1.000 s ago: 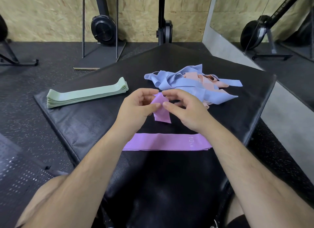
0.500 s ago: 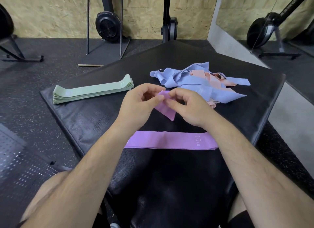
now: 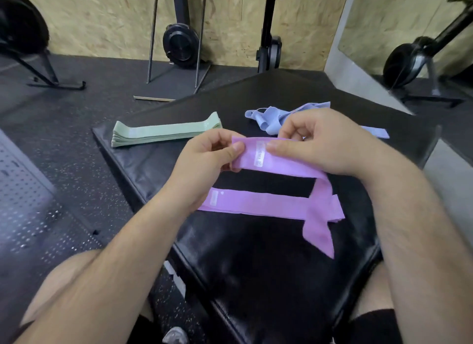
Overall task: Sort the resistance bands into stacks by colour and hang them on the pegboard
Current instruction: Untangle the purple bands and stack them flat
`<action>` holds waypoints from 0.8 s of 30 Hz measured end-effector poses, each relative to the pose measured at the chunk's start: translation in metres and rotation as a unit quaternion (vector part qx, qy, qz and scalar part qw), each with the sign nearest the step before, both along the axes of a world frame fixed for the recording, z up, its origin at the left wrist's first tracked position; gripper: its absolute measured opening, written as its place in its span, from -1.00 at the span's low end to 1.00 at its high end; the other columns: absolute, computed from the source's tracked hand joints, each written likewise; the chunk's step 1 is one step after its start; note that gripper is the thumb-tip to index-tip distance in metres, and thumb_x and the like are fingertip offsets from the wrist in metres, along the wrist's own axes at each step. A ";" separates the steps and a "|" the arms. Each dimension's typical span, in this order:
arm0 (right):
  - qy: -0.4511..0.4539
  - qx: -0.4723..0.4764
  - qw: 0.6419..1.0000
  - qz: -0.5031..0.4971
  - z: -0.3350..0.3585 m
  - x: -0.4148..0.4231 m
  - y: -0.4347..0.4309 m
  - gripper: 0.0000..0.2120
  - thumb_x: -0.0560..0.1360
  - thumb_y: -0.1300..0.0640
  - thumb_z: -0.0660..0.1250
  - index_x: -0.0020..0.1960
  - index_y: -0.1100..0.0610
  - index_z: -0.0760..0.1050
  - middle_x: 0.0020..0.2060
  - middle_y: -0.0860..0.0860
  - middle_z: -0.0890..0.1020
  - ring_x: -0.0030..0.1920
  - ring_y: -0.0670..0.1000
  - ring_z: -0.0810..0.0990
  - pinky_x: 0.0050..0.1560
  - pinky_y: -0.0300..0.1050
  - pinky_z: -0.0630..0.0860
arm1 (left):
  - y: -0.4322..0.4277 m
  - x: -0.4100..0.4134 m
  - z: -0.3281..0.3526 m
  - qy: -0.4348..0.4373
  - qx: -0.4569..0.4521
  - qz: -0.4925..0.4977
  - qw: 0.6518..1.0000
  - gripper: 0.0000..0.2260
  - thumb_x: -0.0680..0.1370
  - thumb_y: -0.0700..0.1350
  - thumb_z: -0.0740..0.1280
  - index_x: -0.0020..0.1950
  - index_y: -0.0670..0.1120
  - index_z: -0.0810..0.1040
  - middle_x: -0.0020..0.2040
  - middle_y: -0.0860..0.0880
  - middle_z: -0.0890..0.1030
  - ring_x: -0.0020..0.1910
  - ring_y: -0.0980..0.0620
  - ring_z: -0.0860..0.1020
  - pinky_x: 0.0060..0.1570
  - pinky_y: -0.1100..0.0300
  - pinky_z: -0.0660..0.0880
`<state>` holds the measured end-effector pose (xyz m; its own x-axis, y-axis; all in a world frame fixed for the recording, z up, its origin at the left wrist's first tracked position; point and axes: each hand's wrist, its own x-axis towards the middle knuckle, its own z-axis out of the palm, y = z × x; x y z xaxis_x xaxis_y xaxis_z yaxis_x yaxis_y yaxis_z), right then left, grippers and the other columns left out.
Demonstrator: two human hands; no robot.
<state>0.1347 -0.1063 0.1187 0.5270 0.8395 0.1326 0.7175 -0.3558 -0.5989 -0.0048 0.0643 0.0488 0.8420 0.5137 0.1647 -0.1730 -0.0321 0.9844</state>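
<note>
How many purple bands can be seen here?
2. The held purple band is pinched by the left hand and right hand; the flat purple band lies on the mat. Others may hide beneath it.

A chipboard wall (image 3: 107, 23) closes the far side. Before it, 3 black exercise machines (image 3: 180, 46) stand on a dark, speckled rubber floor (image 3: 84, 169). Far right, a mirror (image 3: 384, 23) shows a flywheel and more chipboard. A black padded mat (image 3: 256, 279) fills the near middle.
</note>
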 end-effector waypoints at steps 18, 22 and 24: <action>0.080 -0.202 0.976 0.012 -0.104 0.000 0.071 -0.76 0.48 -0.06 0.42 -0.20 0.11 0.65 -0.17 0.02 0.71 -0.27 -0.06 0.55 -0.16 -0.10 0.52 | 0.049 -0.027 -0.070 0.201 0.148 0.136 0.959 -0.83 0.46 -0.23 0.49 -0.12 0.02 0.58 -0.37 0.06 0.55 -0.42 0.11 0.49 -0.29 0.15 0.48; 0.083 -0.202 0.976 0.006 -0.110 0.002 0.074 -0.73 0.43 -0.10 0.45 -0.26 0.10 0.62 -0.24 0.03 0.70 -0.27 -0.03 0.56 -0.11 -0.02 0.57 | 0.052 -0.024 -0.079 0.233 0.209 0.150 0.938 -0.89 0.48 -0.15 0.49 -0.15 0.04 0.60 -0.34 0.12 0.55 -0.40 0.14 0.48 -0.27 0.22 0.45; 0.073 -0.206 0.976 -0.003 -0.113 0.002 0.076 -0.71 0.41 -0.13 0.46 -0.23 0.11 0.63 -0.32 0.01 0.67 -0.28 -0.02 0.56 -0.10 0.00 0.60 | 0.051 -0.023 -0.080 0.245 0.250 0.157 0.924 -0.92 0.49 -0.12 0.48 -0.15 0.03 0.61 -0.28 0.09 0.57 -0.36 0.13 0.49 -0.26 0.29 0.44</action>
<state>0.1370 -0.0305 0.0054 0.5194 0.8029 -0.2926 0.6324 -0.5914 -0.5003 -0.0281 0.1149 -0.0313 0.7011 0.7079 0.0858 0.3839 -0.4761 0.7911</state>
